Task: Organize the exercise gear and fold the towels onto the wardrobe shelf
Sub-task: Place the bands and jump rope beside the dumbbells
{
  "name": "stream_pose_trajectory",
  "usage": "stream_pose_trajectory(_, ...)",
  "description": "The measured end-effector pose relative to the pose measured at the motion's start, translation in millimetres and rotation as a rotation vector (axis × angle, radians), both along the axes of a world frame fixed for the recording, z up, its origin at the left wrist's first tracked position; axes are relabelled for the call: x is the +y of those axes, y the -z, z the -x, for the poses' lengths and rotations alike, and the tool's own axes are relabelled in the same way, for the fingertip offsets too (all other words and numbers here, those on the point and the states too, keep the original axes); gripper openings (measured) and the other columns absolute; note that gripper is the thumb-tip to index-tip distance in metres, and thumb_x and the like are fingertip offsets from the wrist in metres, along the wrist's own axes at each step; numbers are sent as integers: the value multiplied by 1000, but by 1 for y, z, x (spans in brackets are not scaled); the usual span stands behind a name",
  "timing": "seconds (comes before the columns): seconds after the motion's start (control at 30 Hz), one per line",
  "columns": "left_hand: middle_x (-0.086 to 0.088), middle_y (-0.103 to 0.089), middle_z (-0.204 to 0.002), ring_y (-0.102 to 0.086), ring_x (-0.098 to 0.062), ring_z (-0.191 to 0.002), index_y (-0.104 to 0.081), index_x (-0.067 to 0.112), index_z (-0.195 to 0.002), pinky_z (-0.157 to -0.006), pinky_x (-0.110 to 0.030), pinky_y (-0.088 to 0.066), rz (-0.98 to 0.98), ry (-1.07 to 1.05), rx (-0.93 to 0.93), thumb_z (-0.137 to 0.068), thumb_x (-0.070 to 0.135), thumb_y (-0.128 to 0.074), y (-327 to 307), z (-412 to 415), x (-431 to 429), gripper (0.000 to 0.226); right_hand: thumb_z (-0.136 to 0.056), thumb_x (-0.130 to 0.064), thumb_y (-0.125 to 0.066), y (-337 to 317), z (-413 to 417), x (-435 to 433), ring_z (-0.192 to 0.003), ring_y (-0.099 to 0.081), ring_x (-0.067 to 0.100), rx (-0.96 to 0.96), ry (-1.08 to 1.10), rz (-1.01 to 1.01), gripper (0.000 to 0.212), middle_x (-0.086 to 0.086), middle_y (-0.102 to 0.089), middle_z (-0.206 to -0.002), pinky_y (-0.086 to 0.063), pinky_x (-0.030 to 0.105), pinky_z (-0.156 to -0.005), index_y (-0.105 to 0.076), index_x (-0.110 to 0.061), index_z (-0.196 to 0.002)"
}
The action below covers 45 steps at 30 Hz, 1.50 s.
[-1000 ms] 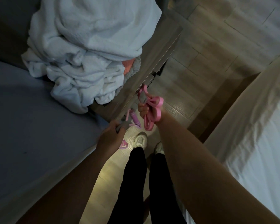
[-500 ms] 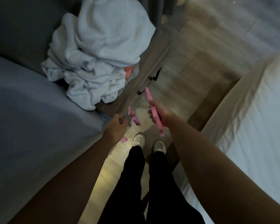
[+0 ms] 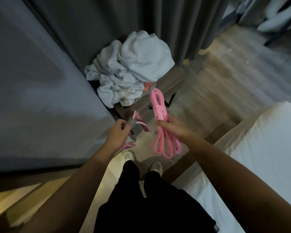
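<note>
Out in front of my knees, my right grip (image 3: 173, 126) has its fingers curled round the middle of a pink band (image 3: 159, 106), folded over on itself into a long bundle. One end of the bundle sticks up past my fingertips towards the desk (image 3: 170, 84), and the other end hangs below my palm in loose loops over the floor (image 3: 225, 84).

Over on the other side, my left grip (image 3: 118, 133) is closed round a grey handle (image 3: 133, 123) with pink strap ends poking out beside it. It's blurred, so I can't tell just how those pieces join. A bit more pink shows under that wrist, low down near the floor. The two grips sit near each other but apart, with a gap of floor between them.

Beyond both grips the towels (image 3: 131, 73) lie in a crumpled pale heap on the desk, unfolded, with something orange-pink peeking out from under their right edge. The top of the band reaches just in front of that heap.

Dark curtain (image 3: 107, 22) hangs behind the desk. Grey mattress (image 3: 32, 81) to my left, white bed (image 3: 259, 148) to my right, my shoes (image 3: 128, 155) below.
</note>
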<state>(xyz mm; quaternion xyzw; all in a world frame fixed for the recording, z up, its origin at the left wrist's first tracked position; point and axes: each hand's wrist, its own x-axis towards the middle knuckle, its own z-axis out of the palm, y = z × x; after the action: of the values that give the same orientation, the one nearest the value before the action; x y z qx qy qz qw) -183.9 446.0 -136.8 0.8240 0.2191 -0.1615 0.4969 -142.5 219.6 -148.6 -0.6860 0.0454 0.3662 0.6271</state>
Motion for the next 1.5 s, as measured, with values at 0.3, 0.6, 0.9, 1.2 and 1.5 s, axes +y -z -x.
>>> stream_pose_trajectory(0.3,-2,-65,-70,-51,-19,-60,-62,5,-78,-62,-32,-41,44,-257,-19,-95,35,-55,-25,90,41,35,-98,-3,-48,-18,40,69,-82,-68,23,141,182,-348,13,7,-70,-90,-55,48,-82,-56,-9,-106)
stream_pose_trajectory(0.6,-9,-50,-68,-44,-9,-36,-57,-1,-102,-35,-18,-31,238,-622,27,-94,30,-57,-29,213,144,32,-99,1,-44,-15,136,202,-73,-71,23,327,61,-401,19,11,-68,-92,-58,44,-57,-50,-6,-115)
stream_pose_trajectory(0.9,-3,-47,-56,-41,-11,-41,-59,7,-90,-41,-18,-26,475,-878,-47,-98,38,-50,-35,368,288,33,-98,-5,-52,-29,264,376,-73,-72,17,455,39,-325,12,4,-74,-87,-58,33,-57,-58,-12,-105)
stream_pose_trajectory(1.2,-7,-63,-77,-39,-18,-52,-67,6,-112,-49,-28,-34,622,-1024,-296,-94,60,-44,-51,451,382,61,-93,1,-57,-53,336,495,-92,-69,24,521,-6,-364,23,8,-73,-101,-58,40,-63,-60,-16,-108)
stream_pose_trajectory(1.5,-11,-54,-81,-50,-23,-64,-56,3,-106,-62,-35,-42,352,-1240,-366,-92,38,-63,-35,450,441,39,-92,0,-59,-32,336,560,-95,-68,29,610,-145,-308,16,14,-73,-93,-60,43,-67,-61,-5,-107)
